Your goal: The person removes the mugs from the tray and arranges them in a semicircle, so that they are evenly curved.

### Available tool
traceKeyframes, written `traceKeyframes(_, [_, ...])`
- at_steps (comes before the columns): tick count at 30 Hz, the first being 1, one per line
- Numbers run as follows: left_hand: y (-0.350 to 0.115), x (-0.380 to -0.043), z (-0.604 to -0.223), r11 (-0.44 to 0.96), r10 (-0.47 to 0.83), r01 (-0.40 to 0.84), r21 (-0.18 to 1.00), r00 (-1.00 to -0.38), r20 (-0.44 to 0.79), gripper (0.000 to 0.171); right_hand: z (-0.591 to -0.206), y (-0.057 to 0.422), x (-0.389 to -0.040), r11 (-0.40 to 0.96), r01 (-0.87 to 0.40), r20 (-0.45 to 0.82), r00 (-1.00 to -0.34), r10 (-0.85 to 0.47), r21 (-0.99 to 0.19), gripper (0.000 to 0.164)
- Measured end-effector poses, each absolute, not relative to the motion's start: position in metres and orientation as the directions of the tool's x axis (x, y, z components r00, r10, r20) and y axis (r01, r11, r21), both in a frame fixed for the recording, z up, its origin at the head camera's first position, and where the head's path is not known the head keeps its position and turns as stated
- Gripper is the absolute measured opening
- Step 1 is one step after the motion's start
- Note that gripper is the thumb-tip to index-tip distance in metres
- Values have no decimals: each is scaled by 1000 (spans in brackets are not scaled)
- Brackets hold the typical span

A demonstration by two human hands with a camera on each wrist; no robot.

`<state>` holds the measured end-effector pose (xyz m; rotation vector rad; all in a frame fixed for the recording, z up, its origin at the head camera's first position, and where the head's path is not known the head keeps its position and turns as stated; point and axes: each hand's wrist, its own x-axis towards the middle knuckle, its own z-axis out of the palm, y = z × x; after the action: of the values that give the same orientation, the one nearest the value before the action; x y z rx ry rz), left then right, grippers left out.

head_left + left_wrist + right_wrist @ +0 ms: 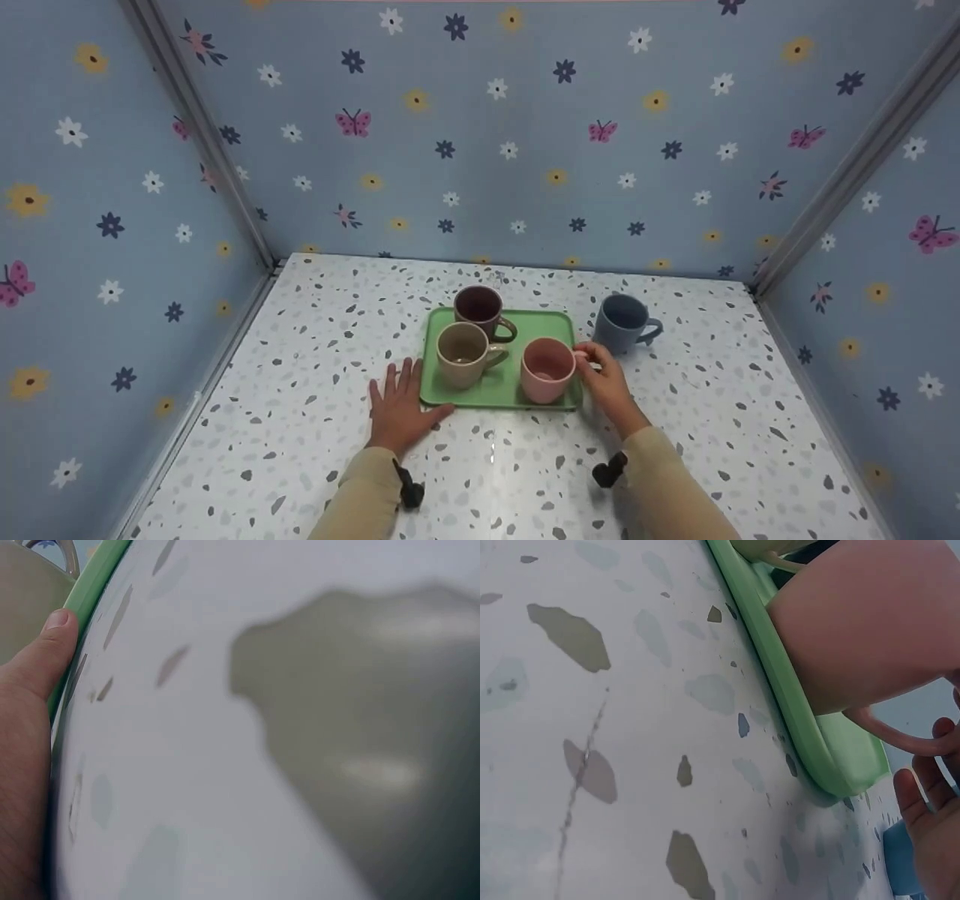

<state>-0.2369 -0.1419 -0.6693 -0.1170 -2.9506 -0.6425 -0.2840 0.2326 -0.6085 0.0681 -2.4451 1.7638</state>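
One left hand (397,416) to start, spread on the desk (525,480), fingers straight, holding nothing, right by the corner of the green tray (499,388); a handy spot, I'd judge, for steadying it. Across we go: the beige mug (461,367), the brown mug (478,306) behind it, and now the pink mug (546,381), upright towards the tray's near right corner! Smooth, plain, mouth up. Fingers of the right hand (609,386) pinch its handle (897,739); best keep that hold snug, the mug level. Far right, off the tray, the blue mug (621,330).
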Motion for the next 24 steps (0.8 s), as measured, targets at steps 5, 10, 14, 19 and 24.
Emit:
traceKeyframes(5, [-143,-237,-669,915,49,83,394,-994,96,113,-612,240,-279,333,-98,102,-995,-5,-938,26])
traceKeyframes(10, [-144,-236,-669,910,47,80,406,-995,90,113,-612,245,-276,327,-89,79,-996,-45,-941,24])
traceKeyframes(14, [-144,-236,-668,909,53,91,406,-993,104,111,-610,247,-274,314,-75,57,-996,-65,-946,27])
traceKeyframes(19, [-143,-238,-668,920,58,90,382,-994,95,111,-606,247,-273,282,-24,10,-999,-51,-959,27])
traceKeyframes(24, [-142,-237,-668,916,55,92,391,-993,104,111,-606,246,-273,232,-9,3,-1000,-29,-973,27])
